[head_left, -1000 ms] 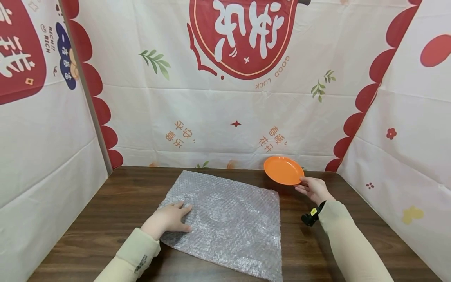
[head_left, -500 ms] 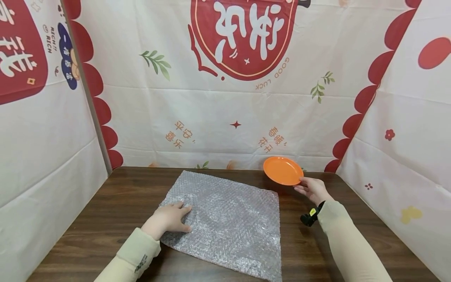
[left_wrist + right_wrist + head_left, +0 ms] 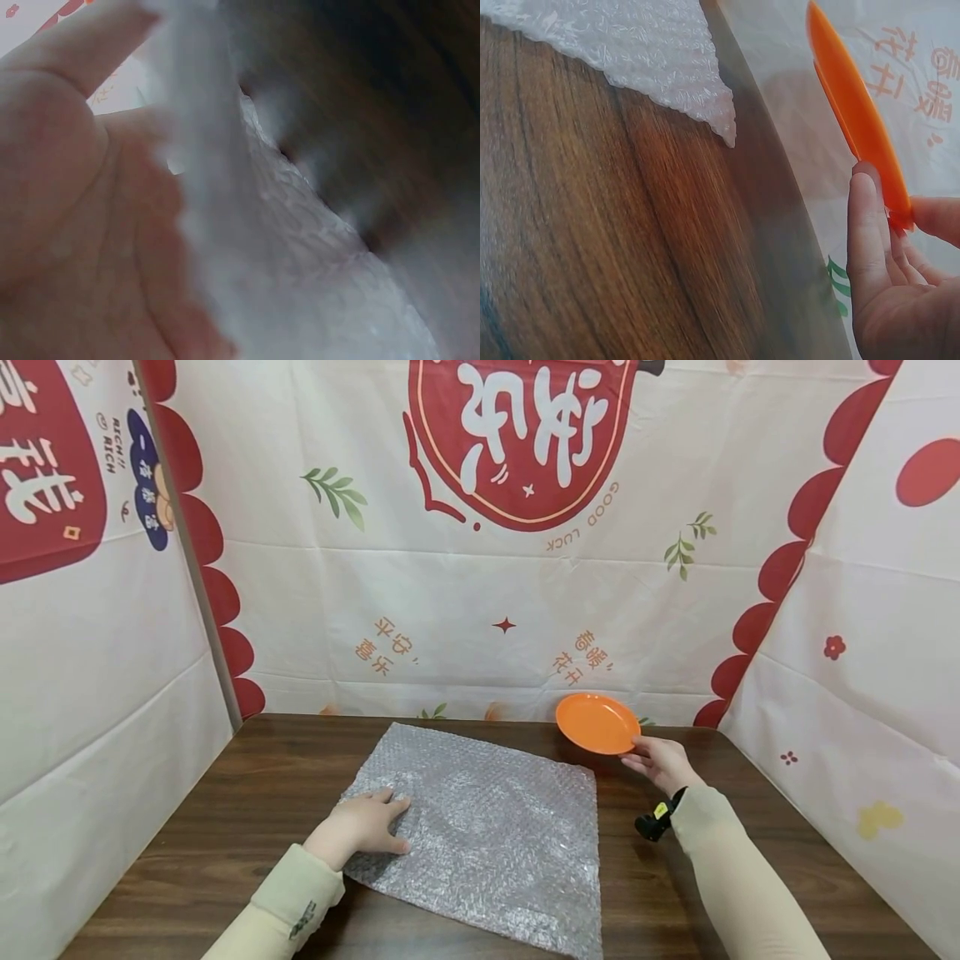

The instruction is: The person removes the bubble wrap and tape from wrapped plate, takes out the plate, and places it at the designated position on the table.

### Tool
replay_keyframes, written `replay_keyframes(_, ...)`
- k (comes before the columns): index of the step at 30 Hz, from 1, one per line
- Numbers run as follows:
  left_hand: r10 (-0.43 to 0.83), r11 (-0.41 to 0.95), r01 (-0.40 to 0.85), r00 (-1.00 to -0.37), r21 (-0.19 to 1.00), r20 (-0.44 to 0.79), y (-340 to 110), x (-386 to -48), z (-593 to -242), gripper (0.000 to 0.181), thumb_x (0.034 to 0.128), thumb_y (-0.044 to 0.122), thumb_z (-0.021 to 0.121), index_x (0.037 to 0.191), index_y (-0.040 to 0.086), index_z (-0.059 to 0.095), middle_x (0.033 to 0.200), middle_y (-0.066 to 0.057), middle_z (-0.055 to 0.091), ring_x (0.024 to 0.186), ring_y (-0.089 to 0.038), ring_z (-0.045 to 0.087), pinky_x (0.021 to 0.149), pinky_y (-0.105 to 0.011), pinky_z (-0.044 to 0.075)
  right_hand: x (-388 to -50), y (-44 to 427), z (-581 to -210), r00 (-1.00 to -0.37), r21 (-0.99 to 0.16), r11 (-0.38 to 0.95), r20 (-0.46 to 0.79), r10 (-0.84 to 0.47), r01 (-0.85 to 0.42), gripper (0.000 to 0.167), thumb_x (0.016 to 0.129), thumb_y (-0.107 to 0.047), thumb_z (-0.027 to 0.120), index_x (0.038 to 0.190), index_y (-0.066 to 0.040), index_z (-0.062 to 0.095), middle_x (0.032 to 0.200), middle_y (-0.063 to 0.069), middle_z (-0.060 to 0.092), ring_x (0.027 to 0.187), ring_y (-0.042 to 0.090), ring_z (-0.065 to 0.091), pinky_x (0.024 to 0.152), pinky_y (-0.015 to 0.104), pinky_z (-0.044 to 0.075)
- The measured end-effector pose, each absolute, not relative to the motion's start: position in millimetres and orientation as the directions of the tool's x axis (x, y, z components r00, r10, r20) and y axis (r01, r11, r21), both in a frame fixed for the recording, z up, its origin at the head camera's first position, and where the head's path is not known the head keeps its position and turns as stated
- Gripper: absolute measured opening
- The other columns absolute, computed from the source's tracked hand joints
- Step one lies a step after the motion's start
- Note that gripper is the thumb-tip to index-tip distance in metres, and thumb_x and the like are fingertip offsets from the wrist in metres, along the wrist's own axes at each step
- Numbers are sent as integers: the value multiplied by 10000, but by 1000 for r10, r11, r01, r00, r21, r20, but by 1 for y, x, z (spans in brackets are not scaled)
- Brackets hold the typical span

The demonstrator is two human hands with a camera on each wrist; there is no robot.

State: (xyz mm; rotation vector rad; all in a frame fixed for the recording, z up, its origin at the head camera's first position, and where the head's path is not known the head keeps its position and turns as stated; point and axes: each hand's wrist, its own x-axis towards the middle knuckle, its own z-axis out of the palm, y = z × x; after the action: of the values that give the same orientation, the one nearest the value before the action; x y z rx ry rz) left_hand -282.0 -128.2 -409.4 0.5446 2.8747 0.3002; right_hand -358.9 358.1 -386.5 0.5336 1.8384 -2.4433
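Observation:
An orange plate [image 3: 597,724] is held tilted above the back right of the table, its rim pinched between the thumb and fingers of my right hand [image 3: 663,764]. In the right wrist view the plate [image 3: 859,105] shows edge-on, and the right hand [image 3: 900,285] grips its lower end. A sheet of bubble wrap [image 3: 495,835] lies flat across the middle of the table. My left hand [image 3: 363,827] rests on its left edge with the fingers spread. Close up in the left wrist view, the left palm [image 3: 75,225] is beside the blurred bubble wrap [image 3: 300,247].
The dark wooden table [image 3: 240,810] carries the sheet. A printed white cloth [image 3: 465,577] hangs behind the table, with more cloth at both sides. A black wrist camera [image 3: 654,822] hangs below the right sleeve.
My right hand has drifted slightly left with the orange plate. The left hand and the bubble wrap stay in place, while the whole head view shifts a little.

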Motion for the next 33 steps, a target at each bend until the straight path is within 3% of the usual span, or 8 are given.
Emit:
replay_keyframes(21,376,910,331,-913,251,-159,-127,-281,-409,709,831,434,736,1424,120,508,1477,-222,389,1329,-473,353,1018,-629,326,-362,354,-391,-947,-926,-296,-285,147,233,312,993,-63,525,1292,-13,452,860,74,668,800,217,707,858,350,522)
replay_keyframes(33,384,907,341,-910,249,-153,-128,-281,-410,711,833,439,733,1427,121,505,1477,-223,390,1331,-465,356,1028,-615,324,-369,350,-397,-936,-925,-278,-311,165,258,490,988,-61,538,1433,20,349,855,74,650,790,216,704,840,339,531)
